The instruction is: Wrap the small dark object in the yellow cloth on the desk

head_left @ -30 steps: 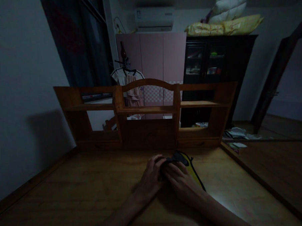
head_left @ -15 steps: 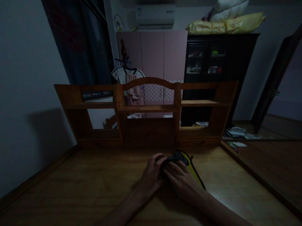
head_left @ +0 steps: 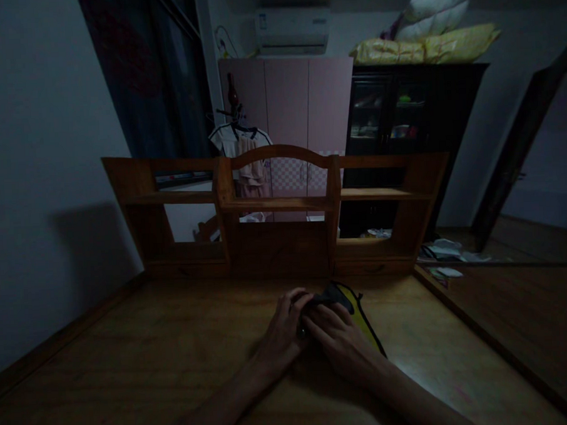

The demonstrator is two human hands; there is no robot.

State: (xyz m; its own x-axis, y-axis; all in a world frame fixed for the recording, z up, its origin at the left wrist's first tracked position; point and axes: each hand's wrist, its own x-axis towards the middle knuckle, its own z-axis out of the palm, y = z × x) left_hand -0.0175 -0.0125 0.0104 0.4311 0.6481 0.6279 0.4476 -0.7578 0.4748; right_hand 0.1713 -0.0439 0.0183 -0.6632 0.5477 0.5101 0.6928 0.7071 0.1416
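Close together at the middle of the wooden desktop [head_left: 190,348], my two hands are bent over a dark, soft-looking item [head_left: 333,295]. My left hand [head_left: 280,330] curls its fingers round the item's left side. From the right, my right hand [head_left: 342,340] presses bent fingers onto it. A small shiny spot shows between the hands, too dim to name. Beneath and beside my right hand lies a flat yellow pouch [head_left: 364,328] with black edging and a small tab at its upper right. Whether the dark item is part of the pouch I cannot tell.
A wooden shelf unit [head_left: 278,204] runs along the desk's far edge. A wall [head_left: 54,247] rises on the left. To the right, a raised wooden rim [head_left: 486,335] borders the desk, with papers [head_left: 448,272] beyond its far end. The room is dim.
My fingers have shifted slightly, and a small shiny spot now shows between the hands. The pouch and both arms stay practically where they were.
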